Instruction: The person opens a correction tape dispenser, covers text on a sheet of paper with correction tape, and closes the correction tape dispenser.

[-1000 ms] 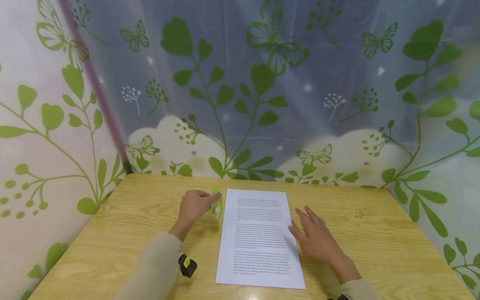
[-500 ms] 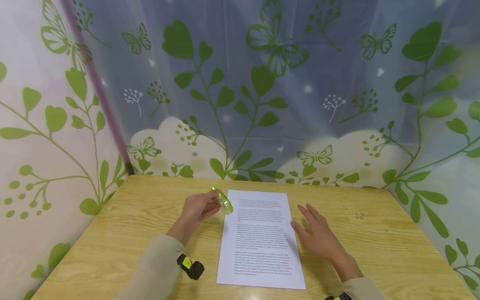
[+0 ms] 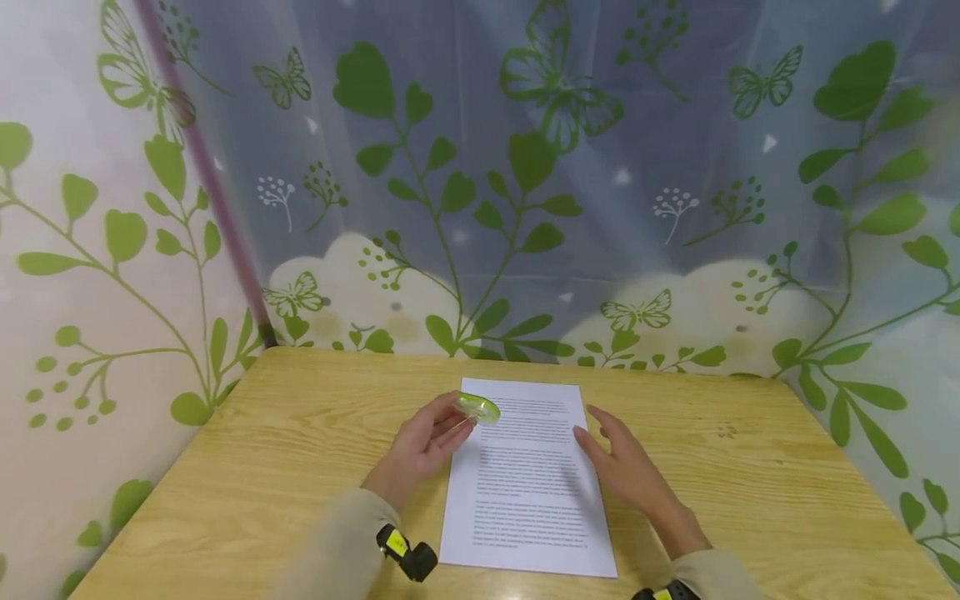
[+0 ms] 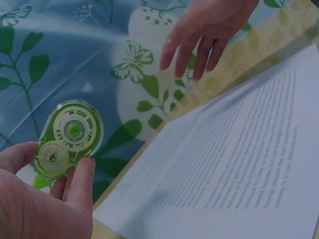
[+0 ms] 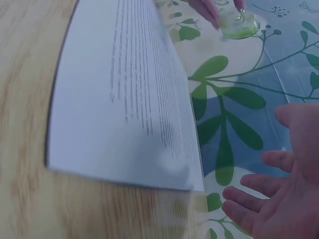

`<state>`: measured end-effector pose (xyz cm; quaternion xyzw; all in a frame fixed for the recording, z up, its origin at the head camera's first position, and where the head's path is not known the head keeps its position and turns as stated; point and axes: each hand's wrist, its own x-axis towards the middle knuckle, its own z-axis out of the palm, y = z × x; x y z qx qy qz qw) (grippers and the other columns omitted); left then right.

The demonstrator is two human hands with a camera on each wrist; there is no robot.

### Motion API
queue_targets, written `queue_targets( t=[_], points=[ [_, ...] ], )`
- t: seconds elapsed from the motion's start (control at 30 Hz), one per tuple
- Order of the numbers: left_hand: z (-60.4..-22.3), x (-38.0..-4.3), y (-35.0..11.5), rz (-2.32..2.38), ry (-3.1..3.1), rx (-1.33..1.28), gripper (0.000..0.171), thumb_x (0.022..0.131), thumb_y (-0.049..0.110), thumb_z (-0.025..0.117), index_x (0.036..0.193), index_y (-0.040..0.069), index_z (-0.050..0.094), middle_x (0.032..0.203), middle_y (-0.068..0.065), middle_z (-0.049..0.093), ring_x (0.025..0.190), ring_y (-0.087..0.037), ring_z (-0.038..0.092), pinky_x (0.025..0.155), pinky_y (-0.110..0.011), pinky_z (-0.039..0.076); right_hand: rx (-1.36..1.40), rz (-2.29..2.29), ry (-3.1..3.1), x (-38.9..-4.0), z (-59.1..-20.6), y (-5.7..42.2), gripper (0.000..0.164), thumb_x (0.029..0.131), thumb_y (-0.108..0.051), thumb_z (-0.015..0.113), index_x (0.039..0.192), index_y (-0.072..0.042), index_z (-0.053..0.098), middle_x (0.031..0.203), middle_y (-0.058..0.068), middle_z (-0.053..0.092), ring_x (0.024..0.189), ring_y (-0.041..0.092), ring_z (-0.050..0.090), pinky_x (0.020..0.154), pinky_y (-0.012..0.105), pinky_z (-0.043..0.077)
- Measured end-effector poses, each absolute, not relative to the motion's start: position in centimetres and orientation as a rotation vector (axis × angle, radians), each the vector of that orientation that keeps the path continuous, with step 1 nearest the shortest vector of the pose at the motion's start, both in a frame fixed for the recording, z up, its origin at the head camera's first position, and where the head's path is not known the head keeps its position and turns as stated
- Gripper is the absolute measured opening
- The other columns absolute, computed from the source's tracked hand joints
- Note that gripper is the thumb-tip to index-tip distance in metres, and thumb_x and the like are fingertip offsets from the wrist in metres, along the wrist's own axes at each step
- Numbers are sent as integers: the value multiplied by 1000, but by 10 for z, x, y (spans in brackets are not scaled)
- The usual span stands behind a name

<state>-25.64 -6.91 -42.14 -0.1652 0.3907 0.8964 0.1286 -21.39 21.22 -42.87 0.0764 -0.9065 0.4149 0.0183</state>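
Between thumb and fingers, my left hand (image 3: 422, 442) pinches a green, see-through correction tape dispenser (image 4: 71, 137) by its narrow end. Two toothed wheels show inside its clear case in the left wrist view. In the head view the dispenser overlaps the upper left of a white stack of printed paper (image 3: 525, 533), held above it. My right hand (image 3: 633, 467) hovers at the paper's right edge, its fingers spread and loosely bent with nothing in them. The right wrist view shows that hand (image 5: 279, 194) palm up beside the sheet's edge.
The paper lies on a wooden table (image 3: 750, 483) with light grain. A curtain (image 3: 465, 183) printed with green leaves, butterflies and clouds hangs along the table's back edge and sides. Each wrist wears a black camera strap (image 3: 405, 552).
My left hand has lifted the correction tape dispenser from beside the paper, turned it and carried it right, over the sheet's upper left. My right hand has hardly shifted.
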Motion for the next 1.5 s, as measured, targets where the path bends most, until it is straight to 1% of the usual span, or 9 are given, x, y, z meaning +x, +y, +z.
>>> queue_targets(
  t=[0.17,0.4,0.67,0.8,0.97,1.17,1.3,1.43,1.5],
  points=[
    [-427,-250,-54,2612,1085,-512,39,88,15,70,115,-6,53,111,-20,54,103,-33,61,89,-37,49,230,1379,-2778,-214,-428,205,69,99,-50,43,146,-2,32,149,22,30,128,44,39,103,55,32],
    [-434,-244,-37,2594,1039,-494,43,90,17,68,122,-6,51,117,-22,49,107,-32,58,91,-35,48,197,1454,-2730,-216,-429,194,63,99,-46,45,144,-2,38,145,21,39,123,36,48,98,51,39],
    [-443,-238,-18,2594,1050,-504,40,87,17,71,116,-6,54,103,-20,55,95,-28,63,89,-35,49,67,1469,-2694,-217,-429,176,56,100,-46,43,137,-4,48,134,17,52,115,33,54,93,49,42],
    [-445,-235,-10,2584,1047,-478,43,87,17,71,118,-7,52,103,-20,56,98,-29,62,89,-35,49,16,1518,-2669,-220,-431,167,53,101,-45,41,135,-5,50,128,13,57,105,27,59,87,44,45],
    [-443,-232,-4,2581,1048,-465,44,87,18,71,118,-7,53,103,-19,58,99,-28,63,89,-35,49,-19,1539,-2636,-221,-432,161,52,102,-46,39,131,-5,52,122,13,59,95,26,61,78,37,47],
    [-440,-230,0,2570,1057,-446,43,87,18,71,117,-8,54,101,-17,59,96,-26,64,90,-34,49,-44,1628,-2585,-224,-432,154,57,99,-51,43,125,-1,52,108,14,57,78,22,57,64,31,48],
    [-440,-228,3,2552,1060,-442,44,87,18,71,116,-9,53,102,-18,59,98,-27,64,89,-34,49,-58,1697,-2553,-227,-432,149,53,100,-48,42,119,0,52,99,13,55,67,18,52,57,30,47],
    [-439,-226,6,2544,1048,-445,46,86,19,73,116,-9,52,105,-18,59,100,-27,63,89,-33,49,-74,1666,-2565,-227,-431,145,46,102,-43,38,112,0,52,77,9,54,56,15,49,52,29,42],
    [-439,-225,7,2544,1042,-447,45,86,20,73,115,-9,53,105,-18,59,99,-27,63,89,-33,49,-79,1620,-2581,-227,-430,144,45,103,-43,36,108,-1,52,68,7,51,54,16,48,52,30,40]
  ],
)
